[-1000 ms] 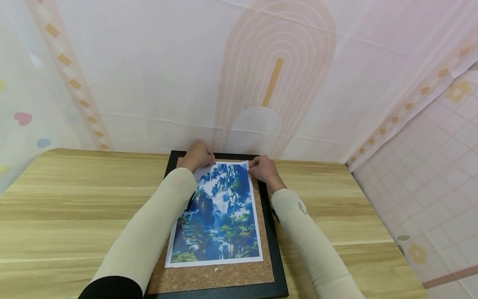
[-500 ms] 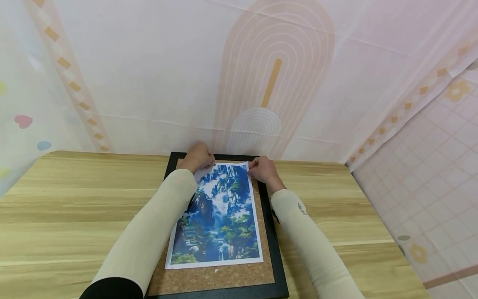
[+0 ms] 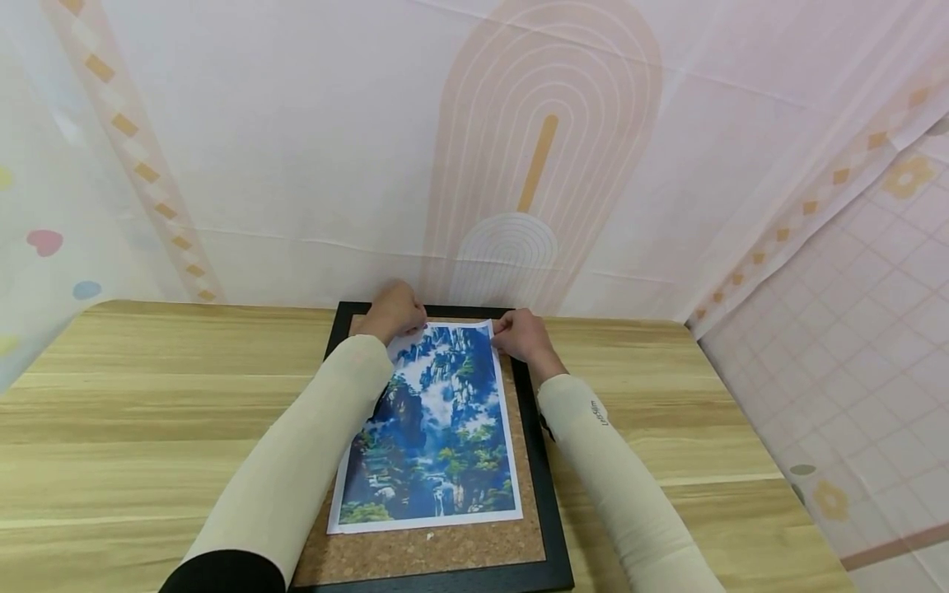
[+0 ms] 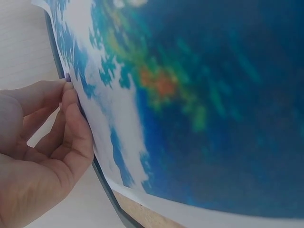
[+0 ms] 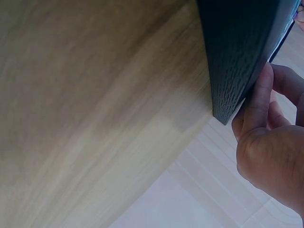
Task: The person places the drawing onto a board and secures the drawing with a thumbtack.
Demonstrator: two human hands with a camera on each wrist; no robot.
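**Both hands on the top corners of the print**

A blue-green landscape print on white paper [image 3: 433, 420] lies on a black-framed cork board [image 3: 530, 494], centre of the frame, on the light wooden table [image 3: 133, 412]. Left hand [image 3: 390, 311] pinches its upper-left corner with curled fingers; right hand [image 3: 522, 336] pinches the upper-right, fingers curled round the frame's edge.

A blue-green mountain landscape print [image 3: 433, 420] lay flat on a black-framed cork board [image 3: 528, 461] on the counter [image 3: 148, 412], slightly askew, far corners pinched.
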